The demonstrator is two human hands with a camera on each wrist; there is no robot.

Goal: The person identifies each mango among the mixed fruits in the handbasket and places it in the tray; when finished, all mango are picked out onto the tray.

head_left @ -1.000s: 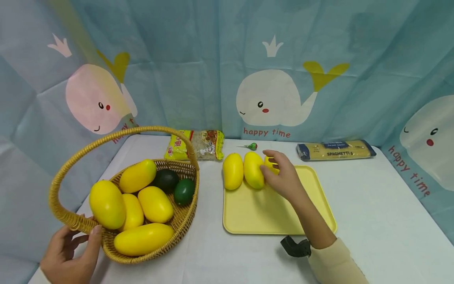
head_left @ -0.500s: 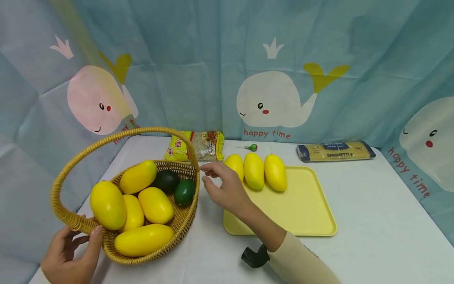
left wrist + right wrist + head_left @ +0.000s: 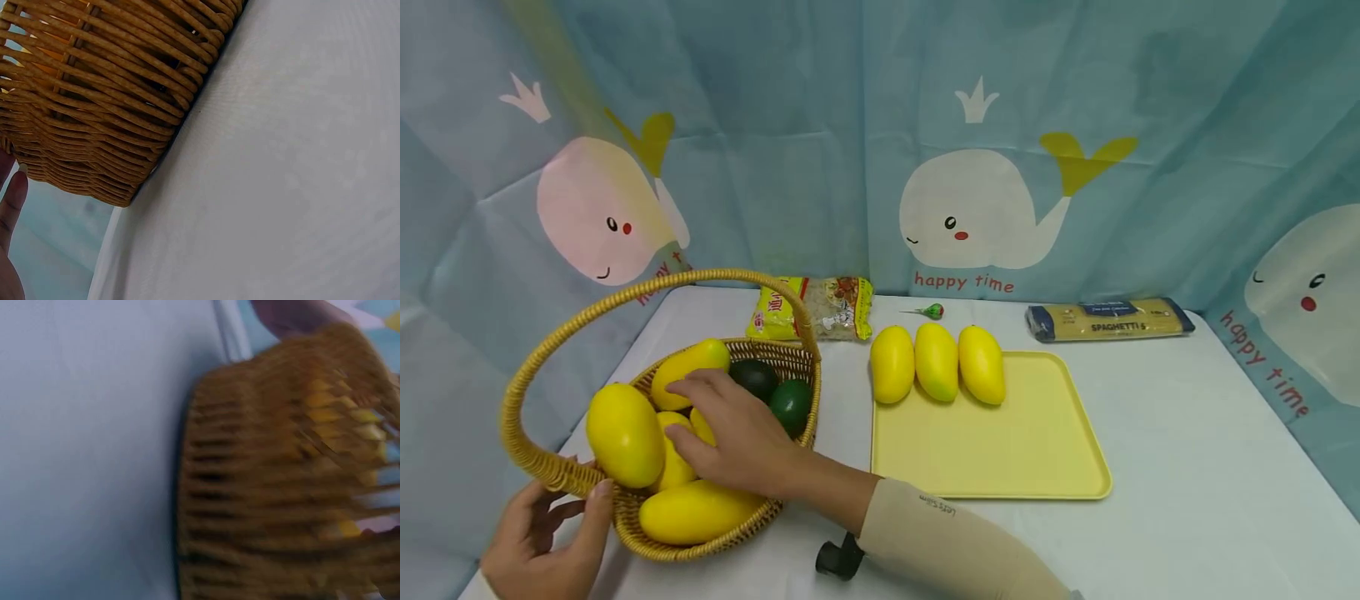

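Observation:
A wicker basket point(image 3: 790, 492) with a tall arched handle stands on the left, holding several yellow mangoes point(image 3: 625, 435) and two dark green avocados point(image 3: 790, 407). My left hand point(image 3: 550, 533) grips its left rim near the handle's foot, thumb on the near side; in the left wrist view, fingers point(image 3: 14, 200) touch the weave. Reaching in over the near side, my right hand point(image 3: 741, 437) hovers above the mangoes with loosely bent fingers, partly hiding one in the middle. Whether its fingertips touch any fruit I cannot tell. The right wrist view shows the basket's side point(image 3: 250, 475), blurred.
Three mangoes point(image 3: 937, 362) lie side by side along the back left of a yellow tray point(image 3: 992, 450). Behind are a noodle bag point(image 3: 838, 308), a small green-and-red item with a thin spike point(image 3: 932, 312) and a spaghetti pack point(image 3: 1108, 320). A printed curtain point(image 3: 820, 167) encloses the table.
My right hand has moved left from the mangoes on the tray, past the basket's right edge, to above the fruit inside. The left hand keeps its grip; the three tray mangoes lie as before.

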